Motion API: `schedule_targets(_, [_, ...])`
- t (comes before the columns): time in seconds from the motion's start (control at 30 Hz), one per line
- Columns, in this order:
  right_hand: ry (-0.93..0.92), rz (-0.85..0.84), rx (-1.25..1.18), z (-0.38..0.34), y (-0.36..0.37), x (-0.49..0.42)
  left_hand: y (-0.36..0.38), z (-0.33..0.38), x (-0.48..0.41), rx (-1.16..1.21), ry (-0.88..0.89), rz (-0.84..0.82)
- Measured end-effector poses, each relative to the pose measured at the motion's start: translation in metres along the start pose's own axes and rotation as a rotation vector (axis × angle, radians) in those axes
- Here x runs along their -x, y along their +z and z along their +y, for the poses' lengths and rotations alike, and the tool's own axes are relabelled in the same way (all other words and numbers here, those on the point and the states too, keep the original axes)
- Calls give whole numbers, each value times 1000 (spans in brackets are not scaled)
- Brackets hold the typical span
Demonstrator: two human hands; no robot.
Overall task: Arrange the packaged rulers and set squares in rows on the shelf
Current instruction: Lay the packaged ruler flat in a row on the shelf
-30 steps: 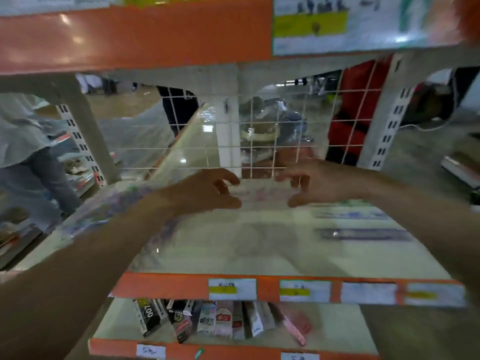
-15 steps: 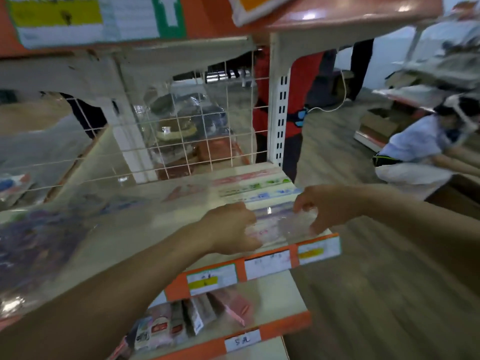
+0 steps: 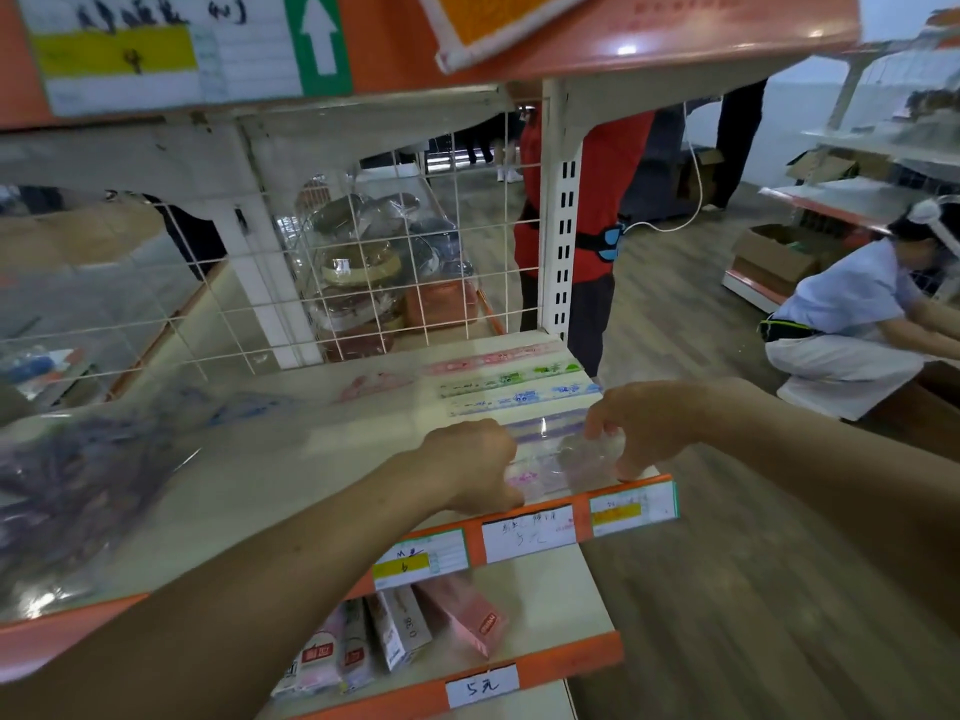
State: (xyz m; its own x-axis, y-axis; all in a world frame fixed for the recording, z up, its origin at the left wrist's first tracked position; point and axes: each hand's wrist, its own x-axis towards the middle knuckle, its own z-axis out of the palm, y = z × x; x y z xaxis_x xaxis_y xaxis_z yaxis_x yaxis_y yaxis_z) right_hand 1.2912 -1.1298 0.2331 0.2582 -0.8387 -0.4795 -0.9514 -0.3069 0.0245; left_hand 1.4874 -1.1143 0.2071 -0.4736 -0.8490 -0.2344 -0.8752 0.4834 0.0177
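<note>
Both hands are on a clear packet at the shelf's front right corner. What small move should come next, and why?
Probably lower the clear packet flat and square it behind the shelf lip, parallel to the ruler rows behind. The left hand and right hand pinch its ends, and it looks crumpled.

Busy aisle behind the wire grid (image 3: 363,283)
Bagged hats (image 3: 374,262) far; boxes (image 3: 415,626) below; crouching person (image 3: 852,324) right.
</note>
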Motion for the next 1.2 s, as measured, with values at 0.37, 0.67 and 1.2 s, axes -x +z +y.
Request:
schedule_targets(0.37, [-167,151,209,-55,-36,-2,-28,-25,29,46,-66,121])
schedule_targets(0.67, [-500,337,138,-208,-70,-37,-29,-150,137,204,-488,144])
schedule_targets(1.2, [-619,297,-103,-428,-71,-110,24,-287,299,302,-934,165])
